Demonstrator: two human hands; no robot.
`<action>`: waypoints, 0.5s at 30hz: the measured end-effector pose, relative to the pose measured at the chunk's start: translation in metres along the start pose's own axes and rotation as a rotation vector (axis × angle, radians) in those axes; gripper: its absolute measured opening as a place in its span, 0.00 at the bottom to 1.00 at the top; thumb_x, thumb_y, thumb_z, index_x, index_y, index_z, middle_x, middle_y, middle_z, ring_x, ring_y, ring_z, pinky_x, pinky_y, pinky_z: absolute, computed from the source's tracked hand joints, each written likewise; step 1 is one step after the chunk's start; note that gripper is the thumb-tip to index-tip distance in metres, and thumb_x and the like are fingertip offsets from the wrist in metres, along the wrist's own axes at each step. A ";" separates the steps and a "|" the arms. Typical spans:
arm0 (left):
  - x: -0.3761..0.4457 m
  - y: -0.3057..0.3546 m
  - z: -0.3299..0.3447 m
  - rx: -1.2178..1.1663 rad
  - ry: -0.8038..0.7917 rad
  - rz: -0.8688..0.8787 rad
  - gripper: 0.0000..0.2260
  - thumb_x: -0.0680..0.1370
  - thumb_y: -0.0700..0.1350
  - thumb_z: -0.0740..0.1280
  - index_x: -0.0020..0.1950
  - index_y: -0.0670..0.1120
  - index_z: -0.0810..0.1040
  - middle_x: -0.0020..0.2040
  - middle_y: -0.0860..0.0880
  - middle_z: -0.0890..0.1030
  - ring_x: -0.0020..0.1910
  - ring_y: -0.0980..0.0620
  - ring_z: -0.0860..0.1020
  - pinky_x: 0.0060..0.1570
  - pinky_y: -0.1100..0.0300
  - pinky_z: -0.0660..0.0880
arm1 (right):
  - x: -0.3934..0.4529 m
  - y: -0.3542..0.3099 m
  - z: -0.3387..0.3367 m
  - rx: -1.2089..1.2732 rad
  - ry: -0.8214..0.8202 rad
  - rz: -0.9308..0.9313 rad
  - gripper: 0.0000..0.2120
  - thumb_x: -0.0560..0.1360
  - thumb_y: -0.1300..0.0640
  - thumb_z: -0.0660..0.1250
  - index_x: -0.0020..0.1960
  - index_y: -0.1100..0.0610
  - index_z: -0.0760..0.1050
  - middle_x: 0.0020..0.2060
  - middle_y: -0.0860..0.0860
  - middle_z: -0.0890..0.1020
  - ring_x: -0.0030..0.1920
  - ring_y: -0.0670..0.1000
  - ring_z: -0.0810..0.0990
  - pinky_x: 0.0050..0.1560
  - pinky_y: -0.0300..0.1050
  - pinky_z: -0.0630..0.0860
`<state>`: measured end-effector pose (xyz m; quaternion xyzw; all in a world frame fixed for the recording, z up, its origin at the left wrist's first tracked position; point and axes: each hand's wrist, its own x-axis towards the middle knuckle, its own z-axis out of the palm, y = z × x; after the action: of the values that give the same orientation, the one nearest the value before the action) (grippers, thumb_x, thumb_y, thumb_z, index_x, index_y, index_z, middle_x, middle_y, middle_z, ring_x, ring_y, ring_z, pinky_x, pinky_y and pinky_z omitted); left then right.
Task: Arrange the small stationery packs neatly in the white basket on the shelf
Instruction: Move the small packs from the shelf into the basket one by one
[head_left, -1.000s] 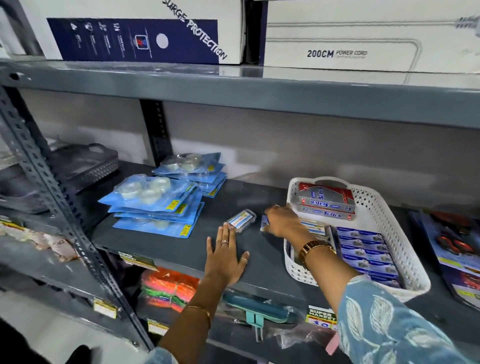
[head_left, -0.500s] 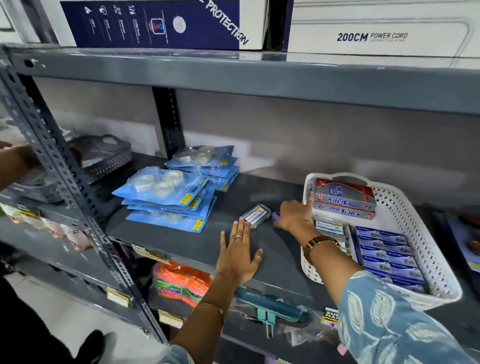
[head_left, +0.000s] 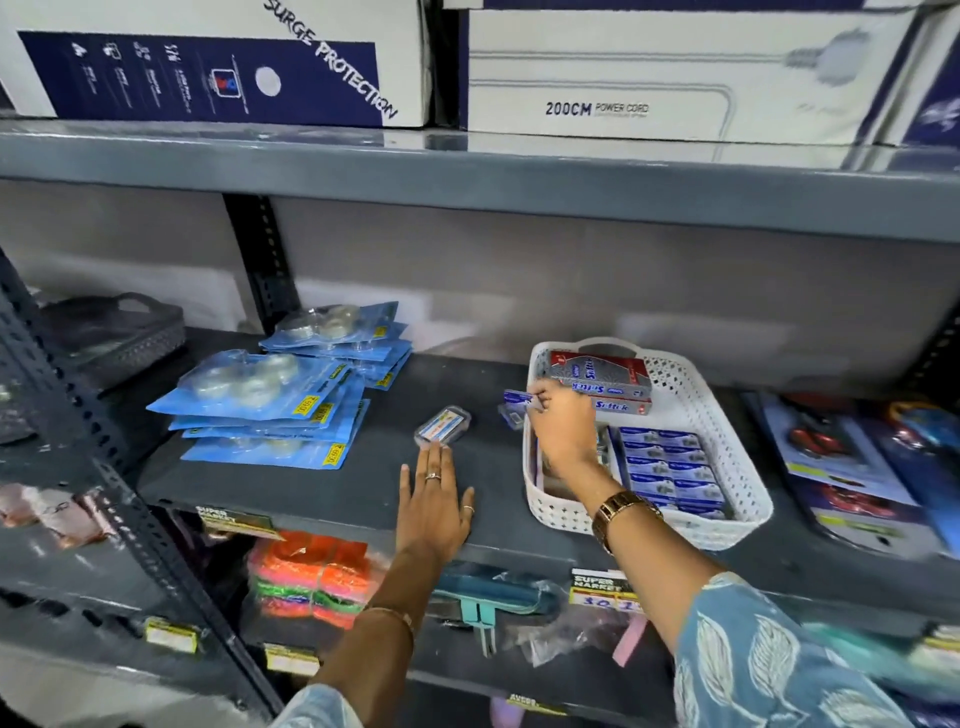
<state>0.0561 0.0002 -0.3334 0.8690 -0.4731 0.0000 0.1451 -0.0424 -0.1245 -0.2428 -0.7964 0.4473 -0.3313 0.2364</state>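
Person: the right arm is wearing a light blue sleeve (head_left: 769, 660) printed with white leaves and a gold link wristwatch (head_left: 621, 512). The left hand (head_left: 434, 512) is wearing finger rings; its wrist is wearing a thin bangle (head_left: 395, 616).

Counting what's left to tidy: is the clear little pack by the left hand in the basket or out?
Out. The clear pack lies flat on the shelf, left of the white basket, beyond the left hand.

Readable text on boxes, packs and shelf tags

Upper left: navy-and-white box (head_left: 218, 62) reads "SURGE PROTECTION". Upper right: white box (head_left: 675, 78) reads "200CM POWER CORD". Red-and-silver packs (head_left: 602, 376) in the white basket (head_left: 727, 415): "Softek". Shelf-edge tags (head_left: 602, 587), lower centre: "SUPER MARKET". Yellow stickers (head_left: 306, 408) on the blue blister packs: digits blurred.
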 end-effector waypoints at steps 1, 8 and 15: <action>-0.003 0.006 0.002 -0.010 -0.008 0.005 0.29 0.81 0.53 0.50 0.76 0.40 0.45 0.78 0.43 0.46 0.78 0.47 0.44 0.75 0.48 0.43 | -0.003 0.005 -0.004 0.052 0.018 0.037 0.13 0.74 0.66 0.66 0.56 0.58 0.80 0.51 0.58 0.85 0.51 0.57 0.83 0.54 0.45 0.78; -0.028 0.040 0.010 0.004 -0.111 0.082 0.28 0.82 0.52 0.49 0.77 0.41 0.44 0.78 0.44 0.43 0.78 0.48 0.43 0.75 0.48 0.44 | -0.022 0.045 -0.062 0.225 0.147 0.390 0.14 0.73 0.67 0.66 0.56 0.59 0.82 0.52 0.59 0.85 0.54 0.59 0.82 0.56 0.46 0.77; -0.042 0.050 0.012 0.034 -0.155 0.095 0.29 0.82 0.55 0.48 0.77 0.41 0.45 0.78 0.44 0.43 0.78 0.47 0.43 0.75 0.47 0.43 | -0.038 0.090 -0.104 0.081 0.055 0.594 0.04 0.69 0.64 0.68 0.37 0.57 0.75 0.37 0.58 0.80 0.40 0.54 0.78 0.36 0.43 0.75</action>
<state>-0.0093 0.0062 -0.3381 0.8453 -0.5234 -0.0524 0.0931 -0.1838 -0.1440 -0.2457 -0.6113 0.6536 -0.2867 0.3420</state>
